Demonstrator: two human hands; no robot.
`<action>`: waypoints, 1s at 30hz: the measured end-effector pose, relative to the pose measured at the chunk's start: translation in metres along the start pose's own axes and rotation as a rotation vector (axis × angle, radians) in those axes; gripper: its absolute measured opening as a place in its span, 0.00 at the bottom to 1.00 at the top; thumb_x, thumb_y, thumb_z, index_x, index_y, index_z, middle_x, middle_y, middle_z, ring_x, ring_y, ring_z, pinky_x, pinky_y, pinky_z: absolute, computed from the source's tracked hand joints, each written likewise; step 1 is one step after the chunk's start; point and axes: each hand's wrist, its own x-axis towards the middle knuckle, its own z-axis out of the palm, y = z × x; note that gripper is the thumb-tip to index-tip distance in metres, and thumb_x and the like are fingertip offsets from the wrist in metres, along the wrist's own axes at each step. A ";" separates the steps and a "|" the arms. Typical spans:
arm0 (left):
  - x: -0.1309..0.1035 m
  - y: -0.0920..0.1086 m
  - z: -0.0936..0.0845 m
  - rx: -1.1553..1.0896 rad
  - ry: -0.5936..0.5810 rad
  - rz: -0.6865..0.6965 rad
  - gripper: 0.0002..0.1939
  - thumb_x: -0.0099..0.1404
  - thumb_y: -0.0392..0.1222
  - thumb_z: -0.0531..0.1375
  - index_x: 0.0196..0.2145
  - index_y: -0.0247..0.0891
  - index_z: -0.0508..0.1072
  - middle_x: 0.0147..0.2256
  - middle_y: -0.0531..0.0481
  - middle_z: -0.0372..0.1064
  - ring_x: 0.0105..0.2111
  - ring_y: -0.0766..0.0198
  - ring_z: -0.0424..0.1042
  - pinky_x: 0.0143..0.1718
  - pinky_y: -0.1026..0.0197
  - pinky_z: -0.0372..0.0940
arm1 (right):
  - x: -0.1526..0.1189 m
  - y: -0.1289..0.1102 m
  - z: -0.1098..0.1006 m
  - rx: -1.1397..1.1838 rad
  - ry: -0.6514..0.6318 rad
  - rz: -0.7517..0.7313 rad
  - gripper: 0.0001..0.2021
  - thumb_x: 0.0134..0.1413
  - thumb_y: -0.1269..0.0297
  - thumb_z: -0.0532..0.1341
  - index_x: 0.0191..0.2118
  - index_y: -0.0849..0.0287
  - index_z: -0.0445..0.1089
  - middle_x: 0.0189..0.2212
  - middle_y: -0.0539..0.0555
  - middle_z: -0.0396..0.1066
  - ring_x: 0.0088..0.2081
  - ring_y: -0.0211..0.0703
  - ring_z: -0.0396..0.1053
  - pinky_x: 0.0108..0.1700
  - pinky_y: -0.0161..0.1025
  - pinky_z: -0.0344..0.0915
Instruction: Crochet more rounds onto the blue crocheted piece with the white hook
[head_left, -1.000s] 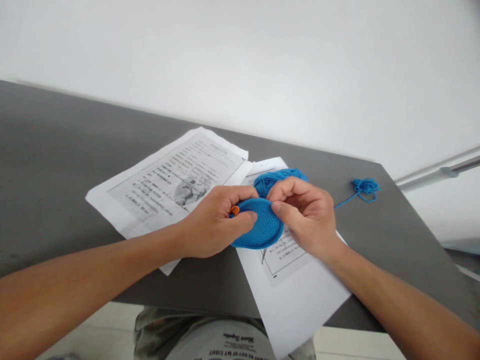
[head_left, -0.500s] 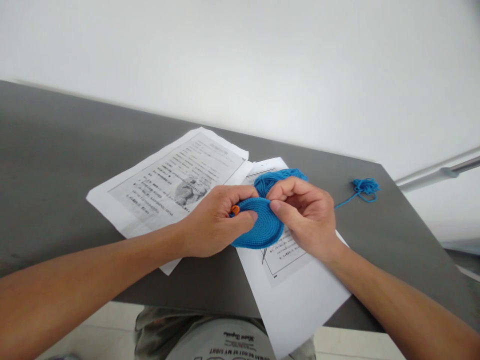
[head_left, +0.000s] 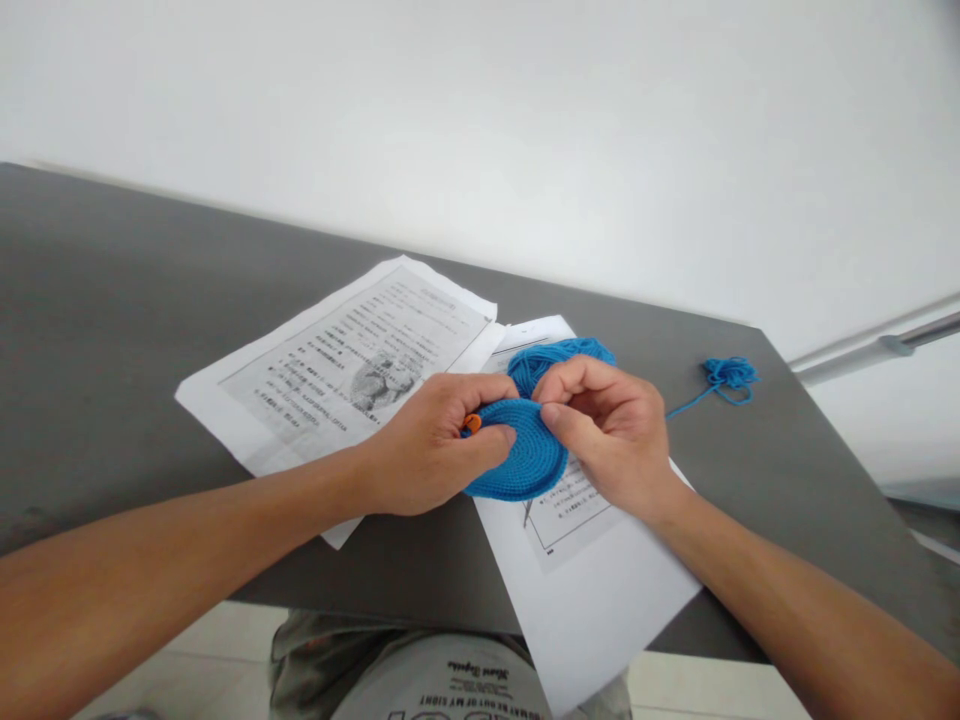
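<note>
A round blue crochet piece (head_left: pixel 529 465) is held up over the papers between my two hands. My left hand (head_left: pixel 442 440) grips its left side, thumb on the front face and fingers behind. Beside that thumb, an orange stitch marker or clip (head_left: pixel 471 424) shows at the edge of the piece. My right hand (head_left: pixel 611 430) pinches the upper right rim between thumb and forefinger. Just behind the hands lies a skein of blue yarn (head_left: pixel 562 358), partly covered by them. Whether a hook is in the fingers cannot be seen.
Two printed sheets lie on the grey table: a left sheet (head_left: pixel 300 400) with text and a picture, and a right sheet (head_left: pixel 592 620) hanging over the front edge. A small blue yarn bundle (head_left: pixel 731 375) with a trailing strand sits at right. A white wall (head_left: pixel 480 130) rises behind.
Almost nothing differs. Both hands keep the same hold on the crochet piece, with only a very slight shift.
</note>
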 end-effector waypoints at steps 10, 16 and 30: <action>0.001 0.000 -0.001 -0.005 -0.006 0.003 0.08 0.60 0.39 0.58 0.25 0.38 0.63 0.22 0.60 0.53 0.24 0.70 0.54 0.24 0.65 0.52 | -0.001 0.000 0.000 0.029 -0.010 0.000 0.04 0.47 0.71 0.65 0.25 0.56 0.71 0.21 0.46 0.67 0.23 0.35 0.61 0.25 0.36 0.56; 0.000 0.000 -0.001 0.000 0.005 0.002 0.09 0.60 0.39 0.58 0.24 0.38 0.62 0.22 0.60 0.53 0.24 0.70 0.54 0.24 0.65 0.52 | -0.001 0.003 0.000 0.050 0.002 -0.008 0.03 0.49 0.71 0.65 0.27 0.57 0.73 0.22 0.47 0.69 0.24 0.36 0.63 0.26 0.36 0.58; 0.001 -0.002 0.000 0.000 -0.004 0.017 0.09 0.61 0.38 0.57 0.25 0.38 0.62 0.22 0.60 0.52 0.23 0.71 0.53 0.23 0.66 0.52 | -0.001 0.003 0.000 0.021 -0.007 -0.024 0.03 0.48 0.71 0.65 0.26 0.57 0.73 0.20 0.46 0.69 0.22 0.34 0.62 0.25 0.35 0.58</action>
